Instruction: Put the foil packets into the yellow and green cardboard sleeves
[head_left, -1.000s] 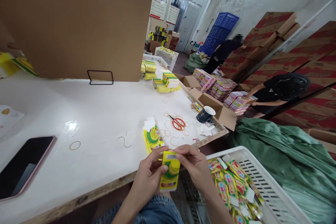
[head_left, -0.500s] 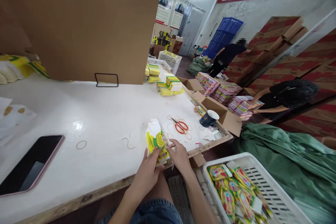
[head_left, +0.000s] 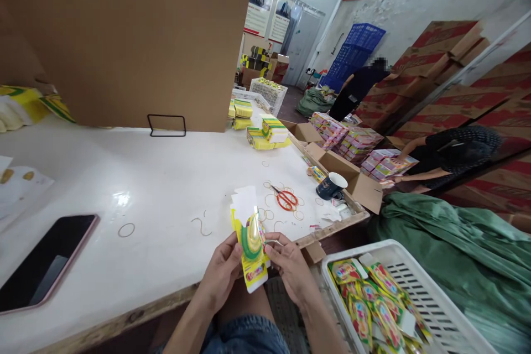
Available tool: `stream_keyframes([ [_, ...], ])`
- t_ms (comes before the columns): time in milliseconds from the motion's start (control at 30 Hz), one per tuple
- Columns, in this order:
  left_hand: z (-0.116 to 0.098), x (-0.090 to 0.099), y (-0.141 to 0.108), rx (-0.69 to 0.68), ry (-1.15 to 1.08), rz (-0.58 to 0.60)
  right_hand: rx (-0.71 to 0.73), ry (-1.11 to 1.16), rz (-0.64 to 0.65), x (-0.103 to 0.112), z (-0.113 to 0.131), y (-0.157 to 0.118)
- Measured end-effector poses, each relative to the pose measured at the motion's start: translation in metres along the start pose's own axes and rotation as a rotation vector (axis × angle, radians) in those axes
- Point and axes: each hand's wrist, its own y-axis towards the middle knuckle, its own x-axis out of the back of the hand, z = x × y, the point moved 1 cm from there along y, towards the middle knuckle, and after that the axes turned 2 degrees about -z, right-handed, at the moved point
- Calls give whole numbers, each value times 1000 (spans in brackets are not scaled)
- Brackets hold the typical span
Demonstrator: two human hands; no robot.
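Note:
Just over the table's near edge, I hold a small yellow-and-green printed carton (head_left: 253,246) with white flaps at its far end. My left hand (head_left: 224,265) closes on its left side, the thumb lying along the edge. On the other side, the fingers of my right hand (head_left: 291,265) pinch the carton's right edge. Whether it is one carton or several layers, I cannot tell. Beyond the carton lie red-handled scissors (head_left: 286,199) among several loose rubber bands (head_left: 269,214).
A phone (head_left: 47,260) lies at the left, and a dark mug (head_left: 331,185) stands at the right edge. A white basket (head_left: 398,251) of filled packets is at lower right. A large cardboard sheet (head_left: 145,44) rises behind the table. Two people work among stacked boxes (head_left: 435,61).
The carton has tipped up so its printed face shows more fully. My left hand has turned, its thumb now along the carton's side; my right hand has shifted down and now pinches the edge.

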Motion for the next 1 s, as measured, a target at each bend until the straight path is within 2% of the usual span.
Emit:
stream_keyframes([
  [200,0,-1,-2,5,-88,62,45,-10,-47,-4,0,0],
  [467,-2,1,-4,-15,-106,90,77,-71,39,-6,0,-5],
  [533,-1,-1,-4,-29,-80,51,107,-124,26,-8,2,-6],
  [733,5,-1,3,-107,111,-187,154,-334,-24,-16,3,-15],
  [900,0,-3,-1,-170,246,-234,215,-478,-139,-14,-2,-14],
  [1000,-7,-8,-8,-218,334,-221,242,-433,-110,-11,2,-12],
])
